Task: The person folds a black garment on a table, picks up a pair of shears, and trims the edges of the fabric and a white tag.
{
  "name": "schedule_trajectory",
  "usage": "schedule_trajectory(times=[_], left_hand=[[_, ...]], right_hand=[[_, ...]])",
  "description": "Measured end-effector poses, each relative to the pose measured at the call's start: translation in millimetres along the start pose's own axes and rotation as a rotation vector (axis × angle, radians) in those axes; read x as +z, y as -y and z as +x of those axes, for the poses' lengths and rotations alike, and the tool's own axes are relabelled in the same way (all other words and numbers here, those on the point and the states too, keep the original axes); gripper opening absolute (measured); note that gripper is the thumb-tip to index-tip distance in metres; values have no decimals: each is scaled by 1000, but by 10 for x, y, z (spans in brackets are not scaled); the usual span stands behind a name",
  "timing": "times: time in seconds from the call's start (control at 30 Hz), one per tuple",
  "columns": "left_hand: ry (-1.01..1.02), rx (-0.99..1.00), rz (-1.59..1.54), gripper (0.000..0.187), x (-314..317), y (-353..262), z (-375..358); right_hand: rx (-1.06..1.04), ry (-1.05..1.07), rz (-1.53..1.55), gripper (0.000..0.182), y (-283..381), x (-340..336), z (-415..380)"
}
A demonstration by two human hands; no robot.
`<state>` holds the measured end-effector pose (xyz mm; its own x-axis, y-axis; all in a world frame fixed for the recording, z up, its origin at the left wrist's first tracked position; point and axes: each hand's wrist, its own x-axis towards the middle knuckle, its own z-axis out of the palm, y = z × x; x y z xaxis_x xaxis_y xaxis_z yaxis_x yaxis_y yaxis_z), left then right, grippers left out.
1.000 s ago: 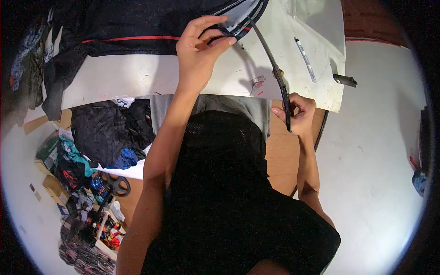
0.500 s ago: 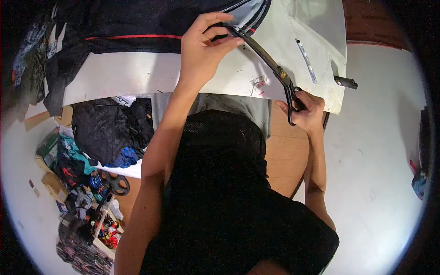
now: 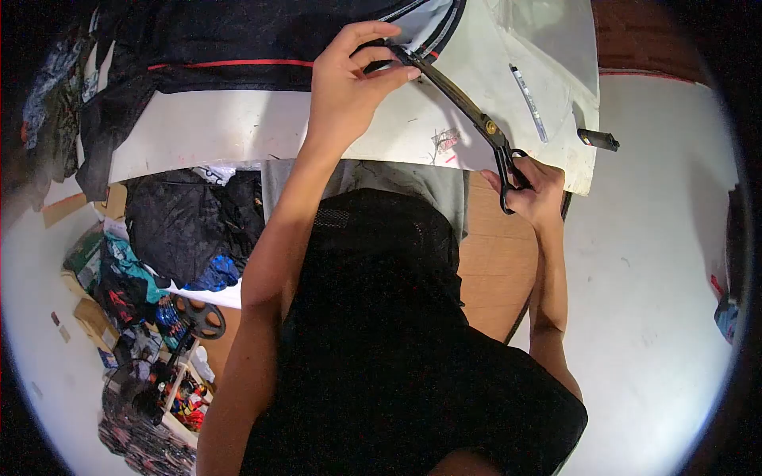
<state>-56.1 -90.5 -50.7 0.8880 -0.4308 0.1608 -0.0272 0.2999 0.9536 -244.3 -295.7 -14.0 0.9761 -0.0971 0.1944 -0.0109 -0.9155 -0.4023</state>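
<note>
My right hand [image 3: 536, 190] is closed around the black handles of large scissors [image 3: 491, 127] at the table's front edge. Their long blades point up and left, nearly together, with the tips against a dark garment [image 3: 238, 36]. This garment has a red stripe and a striped, curved opening with a pale inside. At that opening my left hand [image 3: 345, 91] has its fingers curled on the garment's edge, thumb beside the scissor tips. The fingers partly hide the spot where cloth and blade tips meet.
A white table [image 3: 214, 127] carries the garment, a clear pen [image 3: 529, 103] and a black object [image 3: 598, 140] at its right edge. Below on the left lie dark clothes [image 3: 194, 226], a box of small colourful items [image 3: 190, 401] and a black handwheel [image 3: 205, 319].
Both hands and the scissors have shifted only very slightly. The garment and the things on the table look the same.
</note>
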Motion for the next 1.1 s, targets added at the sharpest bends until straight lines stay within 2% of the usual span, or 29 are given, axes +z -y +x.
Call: schedule_trajectory(times=[0.4, 0.47, 0.7, 0.77, 0.83, 0.9, 0.93, 0.97, 1.03, 1.1], left_hand=[[5, 7, 47, 45, 2, -22, 8], [6, -10, 39, 45, 4, -43, 12], [15, -59, -27, 45, 45, -34, -38], [20, -57, -12, 44, 41, -32, -47], [28, -54, 2, 44, 40, -32, -58], [16, -40, -4, 44, 43, -36, -70], [21, -41, -4, 44, 46, -27, -80], [10, -37, 3, 45, 46, -14, -89], [4, -30, 10, 45, 47, -1, -100], [12, -31, 68, 46, 59, -13, -117]], right_hand=[[-98, -41, -40, 26, -94, 60, -48], [8, -43, 92, 24, -63, 59, -74], [227, -110, 182, 26, 119, 350, -55], [314, -164, 484, 26, 172, 509, -5], [364, -139, 567, 24, 265, 598, 90], [446, -279, 758, 23, 441, 661, 278], [508, -270, 828, 23, 519, 649, 360], [510, -275, 828, 23, 561, 680, 453], [379, -422, 997, 23, 607, 744, 660], [363, -402, 969, 21, 663, 722, 801]])
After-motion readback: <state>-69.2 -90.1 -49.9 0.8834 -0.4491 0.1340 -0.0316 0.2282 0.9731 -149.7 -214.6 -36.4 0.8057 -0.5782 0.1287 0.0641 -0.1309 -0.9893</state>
